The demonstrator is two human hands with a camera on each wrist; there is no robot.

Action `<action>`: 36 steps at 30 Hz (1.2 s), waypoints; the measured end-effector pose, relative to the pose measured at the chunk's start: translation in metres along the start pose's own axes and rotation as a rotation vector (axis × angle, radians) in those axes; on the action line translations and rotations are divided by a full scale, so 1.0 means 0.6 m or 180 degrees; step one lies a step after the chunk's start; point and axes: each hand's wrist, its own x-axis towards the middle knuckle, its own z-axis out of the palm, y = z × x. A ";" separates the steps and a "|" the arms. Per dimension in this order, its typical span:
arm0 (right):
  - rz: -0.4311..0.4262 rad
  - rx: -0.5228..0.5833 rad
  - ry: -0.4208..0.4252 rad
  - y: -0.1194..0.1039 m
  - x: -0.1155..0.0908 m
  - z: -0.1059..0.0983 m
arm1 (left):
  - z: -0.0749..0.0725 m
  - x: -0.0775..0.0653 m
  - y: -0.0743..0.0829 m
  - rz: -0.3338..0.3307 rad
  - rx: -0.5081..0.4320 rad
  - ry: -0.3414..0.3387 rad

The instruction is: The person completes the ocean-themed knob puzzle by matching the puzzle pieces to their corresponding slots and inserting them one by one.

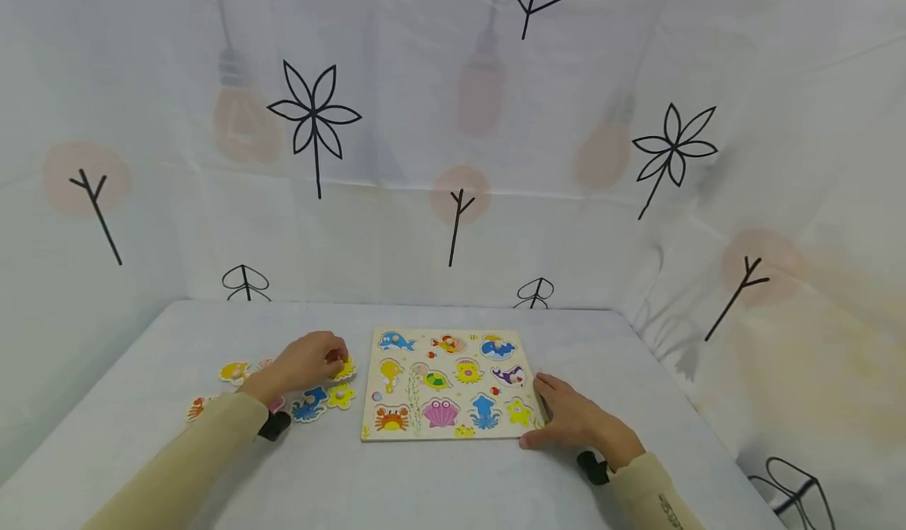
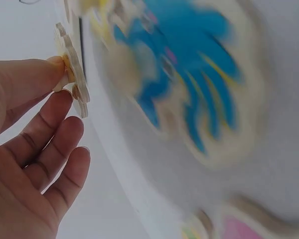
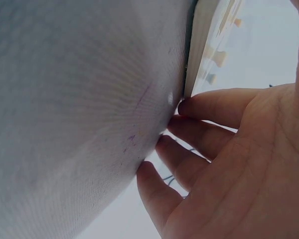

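My left hand (image 1: 304, 363) pinches a yellow puzzle piece (image 1: 344, 369) between thumb and forefinger, left of the puzzle board. In the left wrist view this wooden piece (image 2: 78, 74) is edge-on, with a wavy outline, and the other fingers are loosely bent below it. A blue puzzle piece (image 1: 309, 406) and a yellow star piece (image 1: 341, 395) lie just below that hand. The pale board (image 1: 460, 392) carries colourful sea animals. Against its right edge rests my right hand (image 1: 576, 418), fingers extended and thumb at the near corner. Small knobs (image 3: 219, 58) rise from the board.
More loose pieces lie around the left forearm: a yellow-orange one (image 1: 233, 371), a red one (image 1: 194, 409) and a pink one partly covered by the wrist. A white cloth covers the table (image 1: 439, 491). Patterned fabric (image 1: 396, 239) hangs behind and beside it.
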 end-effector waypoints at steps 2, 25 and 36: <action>0.0006 -0.0008 -0.0001 0.002 0.001 0.001 | 0.006 0.010 0.016 0.0042 0.0000 -0.0002; 0.0012 0.0038 0.0004 0.002 0.002 0.000 | 0.059 0.088 0.171 0.0874 0.0220 -0.0079; -0.0023 0.0017 0.0017 0.000 0.002 -0.001 | 0.090 0.126 0.217 0.0926 0.0180 -0.0195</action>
